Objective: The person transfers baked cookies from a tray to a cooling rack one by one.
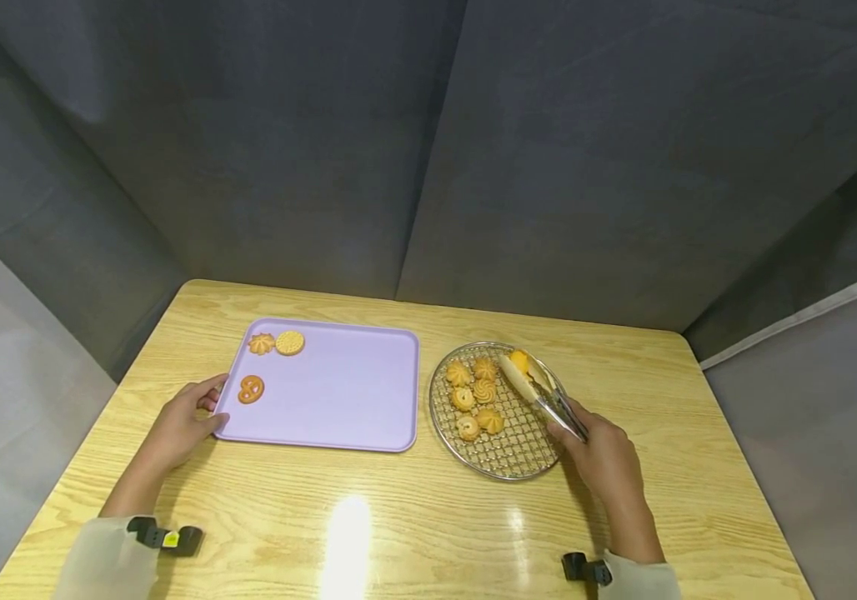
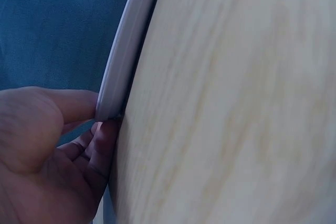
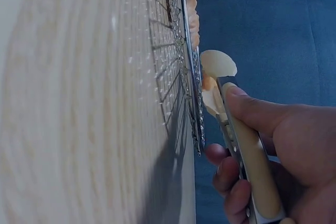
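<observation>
I have left grip (image 1: 182,427) pinching the lilac tray (image 1: 338,383); right grip (image 1: 607,454) curled round tongs (image 1: 522,383), orange-yellow cookie (image 1: 520,359) between tips ahead. Yellow strap label (image 1: 171,540) behind left grip: unreadable.

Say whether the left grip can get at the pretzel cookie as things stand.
Probably yes: the left grip holds the left edge of the purple tray, close to the pretzel cookie, with only the low rim between. It would likely need to let go first.
</observation>
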The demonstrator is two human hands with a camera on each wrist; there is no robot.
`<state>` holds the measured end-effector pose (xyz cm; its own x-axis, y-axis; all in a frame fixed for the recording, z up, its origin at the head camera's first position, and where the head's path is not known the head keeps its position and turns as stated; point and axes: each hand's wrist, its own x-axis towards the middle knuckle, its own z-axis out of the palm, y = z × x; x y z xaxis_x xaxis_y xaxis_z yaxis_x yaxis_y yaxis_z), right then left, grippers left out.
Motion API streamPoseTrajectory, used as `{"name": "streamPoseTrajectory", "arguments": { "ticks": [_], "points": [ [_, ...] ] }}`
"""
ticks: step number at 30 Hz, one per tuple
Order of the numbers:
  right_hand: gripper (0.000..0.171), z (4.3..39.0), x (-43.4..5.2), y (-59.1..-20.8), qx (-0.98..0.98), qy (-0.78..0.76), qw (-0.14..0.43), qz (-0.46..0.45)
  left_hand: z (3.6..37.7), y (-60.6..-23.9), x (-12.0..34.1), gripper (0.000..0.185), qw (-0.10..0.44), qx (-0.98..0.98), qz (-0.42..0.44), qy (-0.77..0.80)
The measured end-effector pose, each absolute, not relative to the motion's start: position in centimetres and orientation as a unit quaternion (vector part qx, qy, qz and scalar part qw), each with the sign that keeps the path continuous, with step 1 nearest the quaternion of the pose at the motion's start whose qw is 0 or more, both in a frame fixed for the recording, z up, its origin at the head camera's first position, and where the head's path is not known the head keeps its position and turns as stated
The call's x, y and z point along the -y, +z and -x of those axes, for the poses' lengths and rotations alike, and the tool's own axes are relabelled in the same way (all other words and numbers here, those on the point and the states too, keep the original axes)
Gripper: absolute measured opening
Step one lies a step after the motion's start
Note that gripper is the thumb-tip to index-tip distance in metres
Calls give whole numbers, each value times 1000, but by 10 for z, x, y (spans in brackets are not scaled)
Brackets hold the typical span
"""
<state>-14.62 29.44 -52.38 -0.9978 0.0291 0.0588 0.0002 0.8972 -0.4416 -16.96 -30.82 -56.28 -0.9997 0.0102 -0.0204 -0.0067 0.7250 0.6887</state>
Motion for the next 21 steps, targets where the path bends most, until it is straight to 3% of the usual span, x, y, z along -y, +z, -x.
{"name": "streamPoseTrajectory", "arguments": {
  "ticks": [21],
  "points": [
    [76,146,-283,-510,975,221,31,-1,170,-564,308,63,9,-929,0,371]
  ]
}}
